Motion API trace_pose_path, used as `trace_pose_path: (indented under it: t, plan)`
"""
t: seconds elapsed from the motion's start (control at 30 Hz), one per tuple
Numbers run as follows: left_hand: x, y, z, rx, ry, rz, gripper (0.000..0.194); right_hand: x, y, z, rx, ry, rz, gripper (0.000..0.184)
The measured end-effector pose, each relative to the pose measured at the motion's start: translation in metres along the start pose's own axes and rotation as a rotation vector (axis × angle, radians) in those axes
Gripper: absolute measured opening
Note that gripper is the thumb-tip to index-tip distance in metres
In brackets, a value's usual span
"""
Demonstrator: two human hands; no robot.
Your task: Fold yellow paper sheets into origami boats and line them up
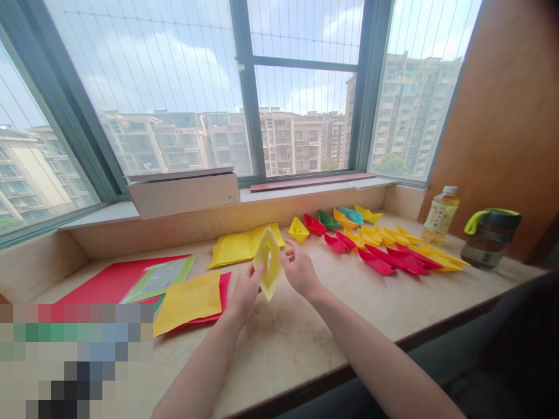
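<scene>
A pale yellow folded paper boat (271, 277) is held upright above the counter, its pointed ends up and down and a narrow slit opening in its middle. My left hand (245, 289) grips its left side, thumb on the near face. At its right edge, my right hand (302, 272) has curled fingers and a thumb against the paper. Behind the boat lies a stack of yellow paper sheets (236, 244). Left of my left hand, a yellow sheet (192, 299) rests on red paper (226, 291).
Finished paper boats in several colours, such as a yellow one (299, 230) and red ones (378, 262), line the counter's right side. Beyond them stand a drink bottle (440, 218) and a dark flask (489, 241). A white box (183, 195) sits on the sill; red sheets (105, 280) lie left.
</scene>
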State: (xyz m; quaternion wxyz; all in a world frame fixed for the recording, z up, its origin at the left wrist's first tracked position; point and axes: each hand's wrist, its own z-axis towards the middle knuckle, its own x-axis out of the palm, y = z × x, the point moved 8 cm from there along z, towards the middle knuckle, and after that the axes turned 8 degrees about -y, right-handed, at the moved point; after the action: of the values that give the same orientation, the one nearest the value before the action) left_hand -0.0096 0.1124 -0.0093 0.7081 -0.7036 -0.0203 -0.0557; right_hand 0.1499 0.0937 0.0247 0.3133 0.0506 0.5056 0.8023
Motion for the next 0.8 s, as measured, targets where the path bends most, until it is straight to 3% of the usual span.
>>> trace_pose_path:
  t: [0.1, 0.23, 0.33, 0.43, 0.5, 0.6, 0.73, 0.8]
  plan:
    - [-0.014, 0.000, 0.007, 0.004, -0.137, -0.061, 0.026, -0.008, 0.021, -0.005, -0.162, -0.074, 0.005, 0.039]
    - [-0.018, 0.000, 0.013, -0.067, -0.129, -0.250, 0.017, 0.010, 0.055, -0.030, -0.484, 0.140, -0.050, 0.039]
    - [-0.018, 0.001, 0.014, -0.087, -0.107, -0.282, 0.013, 0.022, 0.057, -0.043, -0.539, 0.231, -0.173, 0.048]
    - [-0.018, 0.004, 0.014, -0.076, -0.085, -0.242, 0.018, 0.026, 0.053, -0.042, -0.536, 0.232, -0.256, 0.032]
    - [-0.022, 0.000, 0.016, 0.044, -0.092, -0.033, 0.029, 0.027, 0.047, -0.037, -0.501, 0.231, -0.307, 0.017]
    - [-0.031, -0.012, 0.021, 0.283, -0.168, 0.424, 0.042, 0.024, 0.039, -0.030, -0.444, 0.227, -0.356, 0.009]
    - [-0.035, -0.020, 0.041, 0.383, -0.264, 0.718, 0.043, 0.015, 0.038, -0.022, -0.408, 0.170, -0.370, 0.011]
    - [-0.024, -0.024, 0.056, 0.438, -0.222, 0.873, 0.042, 0.008, 0.038, -0.018, -0.385, 0.117, -0.384, 0.013]
